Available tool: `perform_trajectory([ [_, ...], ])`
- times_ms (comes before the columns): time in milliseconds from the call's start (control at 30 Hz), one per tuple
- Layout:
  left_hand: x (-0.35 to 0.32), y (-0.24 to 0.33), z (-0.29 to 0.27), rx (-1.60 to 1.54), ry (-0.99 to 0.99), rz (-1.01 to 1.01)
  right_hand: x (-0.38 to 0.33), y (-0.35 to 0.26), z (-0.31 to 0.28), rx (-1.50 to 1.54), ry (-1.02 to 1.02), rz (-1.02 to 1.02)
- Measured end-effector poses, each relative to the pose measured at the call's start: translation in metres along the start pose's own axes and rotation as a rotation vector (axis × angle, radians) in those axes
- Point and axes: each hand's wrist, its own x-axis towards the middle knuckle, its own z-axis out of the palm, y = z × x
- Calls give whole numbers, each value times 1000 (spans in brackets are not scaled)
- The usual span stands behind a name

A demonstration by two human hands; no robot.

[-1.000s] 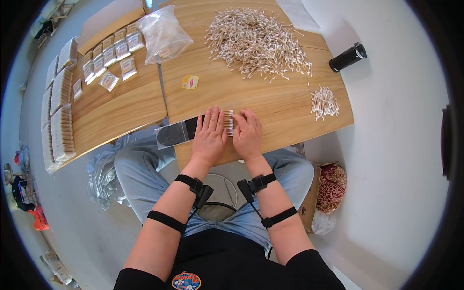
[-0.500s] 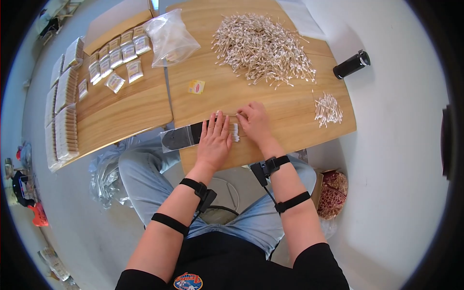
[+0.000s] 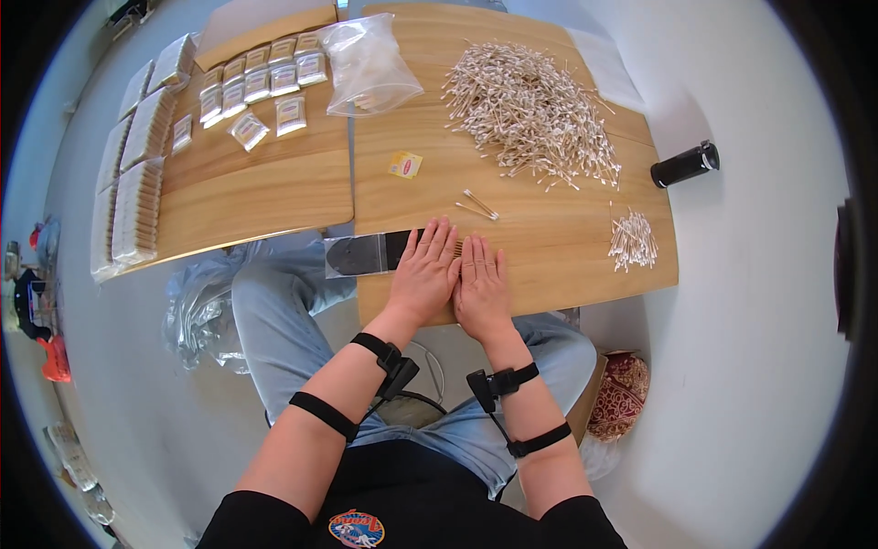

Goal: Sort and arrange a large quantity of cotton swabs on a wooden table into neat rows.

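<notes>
My left hand [image 3: 426, 276] lies flat, fingers stretched out, over the right end of a black flat strip in a clear sleeve [image 3: 358, 255]. Right beside it, my right hand [image 3: 482, 285] also rests flat with straight fingers. A row of cotton swabs [image 3: 458, 249] shows in the narrow gap between the hands; most of it is hidden under them. Just beyond my fingertips lie a few loose cotton swabs [image 3: 477, 207]. A small yellow and white card [image 3: 405, 165] sits farther off on the wooden table [image 3: 412, 197].
A large heap of cotton swabs [image 3: 530, 114] covers the far right, with a smaller pile [image 3: 632, 241] nearer. A black bottle [image 3: 686, 166] stands by the wall. At left are a clear plastic bag [image 3: 370, 64], small filled packs [image 3: 258, 84] and stacked swab bundles [image 3: 137, 206].
My right hand has left the swabs it was fingering and now lies flat beside my left hand. A few swabs now lie loose beyond my fingers. The whole view has shifted slightly.
</notes>
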Motion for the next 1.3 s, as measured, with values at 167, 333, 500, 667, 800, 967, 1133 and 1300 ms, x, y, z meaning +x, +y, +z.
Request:
perform_trajectory([
  [167, -4, -9, -5, -64, 23, -21, 4, -9, 7, -32, -38, 15],
  [333, -22, -27, -34, -263, 323, -279, 3, -6, 6, -69, -94, 29],
  [500, -38, -49, -46, -140, 337, -382, 17, -15, 1, -37, -122, -41],
  [667, -33, -54, -44, -167, 272, -425, 32, -22, 6, -17, -172, -98],
  [800, -28, -57, -38, -162, 298, -374, 37, -23, 6, -32, -180, -169],
  [967, -30, -63, -42, -351, 337, -411, 43, -23, 1, 2, -217, -221],
  [1133, -31, -63, -48, -544, 291, -513, 51, -31, 7, -7, -216, -248],
  [1300, -33, -65, -41, -517, 332, -478, 52, -44, 21, -34, -162, -239],
])
